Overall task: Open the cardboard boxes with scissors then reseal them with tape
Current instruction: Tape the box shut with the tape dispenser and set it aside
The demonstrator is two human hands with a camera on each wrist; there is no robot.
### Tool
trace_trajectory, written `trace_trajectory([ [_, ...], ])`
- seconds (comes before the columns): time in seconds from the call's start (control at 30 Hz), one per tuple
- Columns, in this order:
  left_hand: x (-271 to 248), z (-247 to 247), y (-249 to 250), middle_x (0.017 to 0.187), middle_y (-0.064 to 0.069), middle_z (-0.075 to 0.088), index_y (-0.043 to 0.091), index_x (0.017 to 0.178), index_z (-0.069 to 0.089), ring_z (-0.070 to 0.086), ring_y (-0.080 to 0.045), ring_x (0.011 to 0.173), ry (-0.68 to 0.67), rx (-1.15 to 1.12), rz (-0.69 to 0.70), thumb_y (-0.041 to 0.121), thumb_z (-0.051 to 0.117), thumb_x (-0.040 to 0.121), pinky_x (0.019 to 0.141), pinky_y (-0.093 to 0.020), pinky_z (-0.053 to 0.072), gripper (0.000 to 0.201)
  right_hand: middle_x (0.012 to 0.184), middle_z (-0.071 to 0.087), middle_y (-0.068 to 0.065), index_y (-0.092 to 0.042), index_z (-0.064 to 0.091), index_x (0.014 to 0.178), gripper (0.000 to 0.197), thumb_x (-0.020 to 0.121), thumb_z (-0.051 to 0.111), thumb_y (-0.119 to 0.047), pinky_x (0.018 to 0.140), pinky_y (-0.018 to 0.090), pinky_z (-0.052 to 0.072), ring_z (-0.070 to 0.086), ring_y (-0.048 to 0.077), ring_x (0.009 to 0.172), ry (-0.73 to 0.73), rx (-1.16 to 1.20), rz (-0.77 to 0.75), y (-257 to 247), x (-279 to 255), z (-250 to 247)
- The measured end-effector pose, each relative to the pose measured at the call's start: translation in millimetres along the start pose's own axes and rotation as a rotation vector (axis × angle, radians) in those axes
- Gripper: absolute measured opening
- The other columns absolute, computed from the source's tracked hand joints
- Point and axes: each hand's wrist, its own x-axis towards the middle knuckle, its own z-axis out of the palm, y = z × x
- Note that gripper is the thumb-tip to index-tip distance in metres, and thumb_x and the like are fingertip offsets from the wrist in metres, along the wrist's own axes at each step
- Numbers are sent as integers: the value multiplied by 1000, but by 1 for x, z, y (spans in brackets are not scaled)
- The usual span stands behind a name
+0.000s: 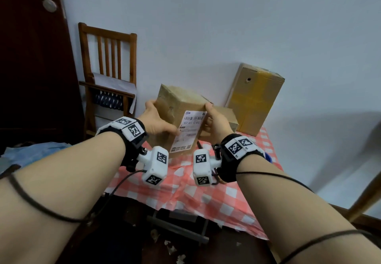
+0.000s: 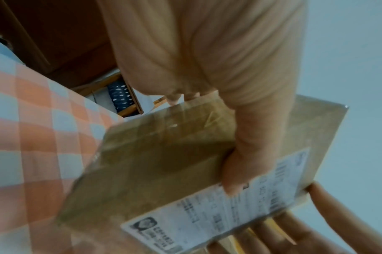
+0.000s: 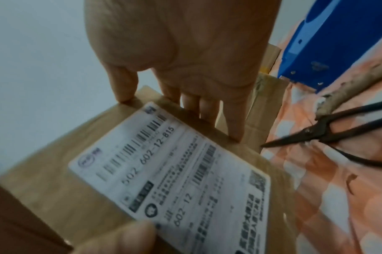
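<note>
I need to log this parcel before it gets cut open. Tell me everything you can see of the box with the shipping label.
The labelled box is plain brown cardboard, glossy clear tape across its faces. A white shipping label with barcodes and the number 502-602-12-815 covers the near face. It is tilted, lower end near the checked tablecloth. The left hand holds one side, thumb on the label; the right hand holds the other. It looks still sealed.
</note>
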Motion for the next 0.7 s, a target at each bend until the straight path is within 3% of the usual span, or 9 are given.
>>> trace_trajectory([
  [0.13,-1,-6,-2,144,-4,36,27,150,-13,41,-24,126,-168,-164,26,-4,84,63,99,-45,45,134,99,65,2,-21,61,92,17,94,54,-36,97,49,46,58,24,103,-33,45,-41,-1,-1,2],
  [0.2,-2,-5,1,140,-3,38,25,152,-5,43,-21,120,-171,-292,13,0,78,72,95,-41,46,118,86,61,-1,-19,58,85,14,96,52,-26,80,35,50,58,16,84,-45,87,-72,0,-1,1],
  [0.3,-4,-4,2,138,-3,42,22,149,14,46,-23,119,-154,-381,-33,10,82,65,99,-50,44,109,72,55,-3,-17,54,80,18,97,49,-19,54,21,42,52,8,60,-48,115,-110,2,-1,0],
  [0.37,-4,-4,-1,130,-3,47,22,147,18,52,-21,110,-165,-413,-61,13,82,63,88,-49,50,106,69,55,-3,-15,54,79,18,96,50,-15,53,20,42,53,7,58,-57,121,-122,2,-1,0],
  [0.43,-1,-5,-3,114,0,54,19,139,27,55,-13,94,-168,-435,-87,15,78,74,68,-37,52,83,67,56,-3,-14,54,76,18,94,52,-11,56,20,42,54,9,59,-81,102,-139,4,0,0],
  [0.47,0,-6,-2,109,1,56,18,134,33,57,-11,92,-157,-419,-93,19,79,74,66,-36,52,76,67,58,-2,-14,55,75,18,93,54,-9,60,22,44,56,11,63,-86,83,-148,4,0,1],
  [0.53,1,-9,-2,118,0,55,20,133,31,58,-17,105,-105,-277,-103,37,95,47,77,-44,56,108,72,62,-1,-13,59,78,17,88,55,-1,70,24,47,59,14,71,-78,68,-170,6,0,2],
  [0.6,4,-8,-4,130,-4,45,33,132,18,51,-24,115,-49,-116,-76,42,95,19,86,-51,54,137,81,65,3,-12,64,85,20,84,56,7,73,25,50,62,16,78,-54,79,-190,7,1,4],
  [0.7,1,-9,-5,134,-4,22,49,141,-11,39,-28,117,47,57,-15,27,93,36,84,-50,55,149,86,68,5,-10,65,89,21,81,59,9,72,27,55,65,21,83,-57,80,-214,7,1,5],
])
